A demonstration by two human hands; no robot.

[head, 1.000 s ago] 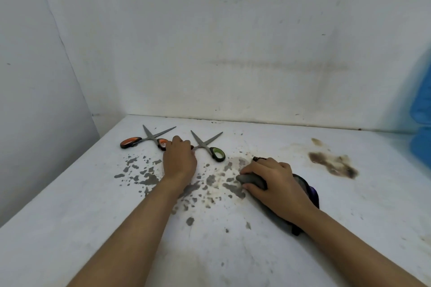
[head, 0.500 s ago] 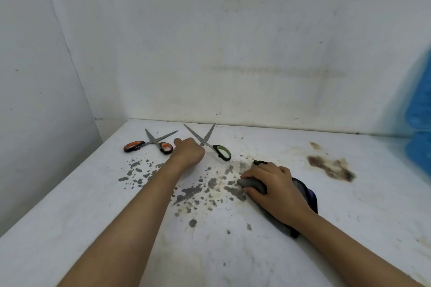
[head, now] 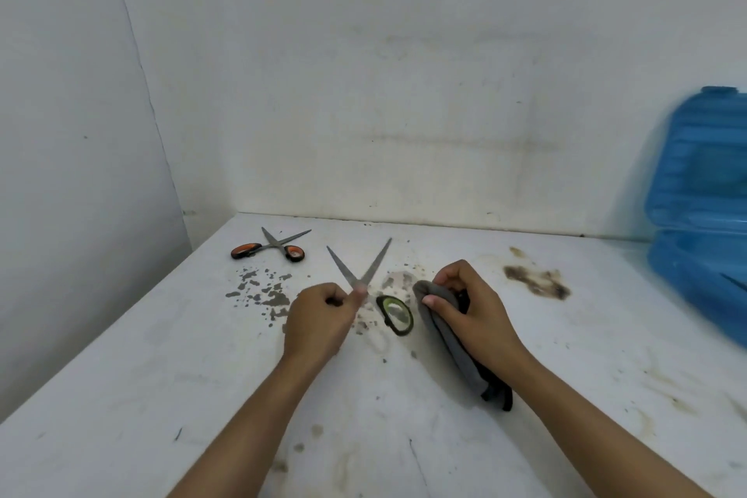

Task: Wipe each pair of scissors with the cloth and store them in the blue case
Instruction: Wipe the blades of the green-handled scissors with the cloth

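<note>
My left hand (head: pixel 319 317) grips one handle of the green-handled scissors (head: pixel 394 313), lifted off the table with their blades spread in a V pointing away from me. Just right of them my right hand (head: pixel 469 307) holds a bunched grey cloth (head: pixel 448 340), whose tail trails on the table. A second pair, the orange-handled scissors (head: pixel 269 249), lies with blades parted at the far left near the wall corner. The blue case (head: pixel 703 214) stands with its lid raised at the right edge of view.
The white table (head: pixel 161 376) carries grey flaked spots left of my hands and a brown stain (head: pixel 537 279) at the right. White walls close the back and left sides. Something dark lies in the case's lower half.
My left hand has picked the green-handled scissors up off the table and drawn them toward me. My right hand has raised the cloth's front end. The view has shifted right, showing more of the case.
</note>
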